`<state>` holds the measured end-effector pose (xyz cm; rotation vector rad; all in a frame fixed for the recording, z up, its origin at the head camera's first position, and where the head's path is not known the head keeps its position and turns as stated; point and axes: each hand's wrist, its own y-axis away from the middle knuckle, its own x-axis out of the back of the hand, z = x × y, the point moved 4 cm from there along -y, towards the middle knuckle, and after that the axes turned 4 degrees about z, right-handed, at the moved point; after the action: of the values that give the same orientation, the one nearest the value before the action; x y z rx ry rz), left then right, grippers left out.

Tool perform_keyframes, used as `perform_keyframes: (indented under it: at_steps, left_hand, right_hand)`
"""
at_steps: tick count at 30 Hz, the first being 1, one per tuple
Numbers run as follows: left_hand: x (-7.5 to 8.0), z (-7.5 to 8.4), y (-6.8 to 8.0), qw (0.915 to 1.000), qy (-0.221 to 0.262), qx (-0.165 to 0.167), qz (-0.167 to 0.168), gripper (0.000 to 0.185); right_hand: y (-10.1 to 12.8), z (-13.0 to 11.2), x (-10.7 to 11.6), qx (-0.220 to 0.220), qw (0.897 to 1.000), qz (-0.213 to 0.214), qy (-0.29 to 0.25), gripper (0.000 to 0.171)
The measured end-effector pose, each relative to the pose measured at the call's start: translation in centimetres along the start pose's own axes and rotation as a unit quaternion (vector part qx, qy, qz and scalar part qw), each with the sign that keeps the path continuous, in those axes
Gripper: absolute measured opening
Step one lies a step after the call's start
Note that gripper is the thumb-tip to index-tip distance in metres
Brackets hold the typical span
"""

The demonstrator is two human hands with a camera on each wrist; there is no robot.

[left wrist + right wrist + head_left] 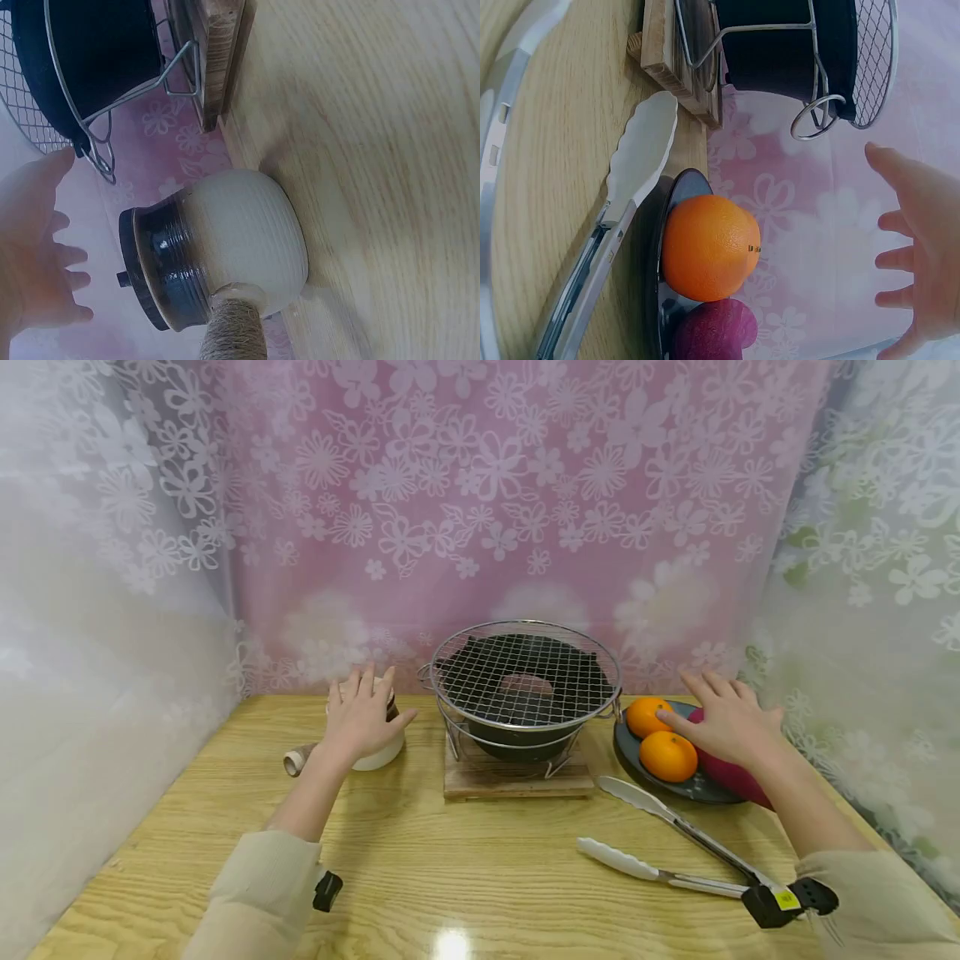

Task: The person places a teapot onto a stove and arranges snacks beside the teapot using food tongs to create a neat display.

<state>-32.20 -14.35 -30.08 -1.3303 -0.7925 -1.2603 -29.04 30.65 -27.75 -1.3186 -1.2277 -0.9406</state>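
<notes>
Fingers spread on both hands: left hand point(360, 717) over ribbed ceramic pot point(244, 244), right hand point(723, 720) above glossy oranges point(667, 755).

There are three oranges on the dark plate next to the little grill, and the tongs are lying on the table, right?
Not quite. The dark plate holds two oranges, not three: one orange at the back and one orange in front, with a purple-red thing beside them. The head view shows it. The rest is right: the plate sits next to the little grill, and the tongs lie on the table.
</notes>
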Motion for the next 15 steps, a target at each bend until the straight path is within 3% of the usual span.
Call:
perform_keyframes:
  at_steps: [5,15]
  left_hand:
    - [0.2,0.6,0.3,0.9990,-0.007,-0.042,0.016,0.072]
    - [0.9,2.5,1.3,0.9905,-0.008,-0.108,0.085,0.051]
  right_hand:
    - [0.7,-0.1,0.2,0.011,1.000,0.015,0.002,0.085]
    - [2.0,-0.2,0.3,0.047,0.998,0.042,0.000,0.068]
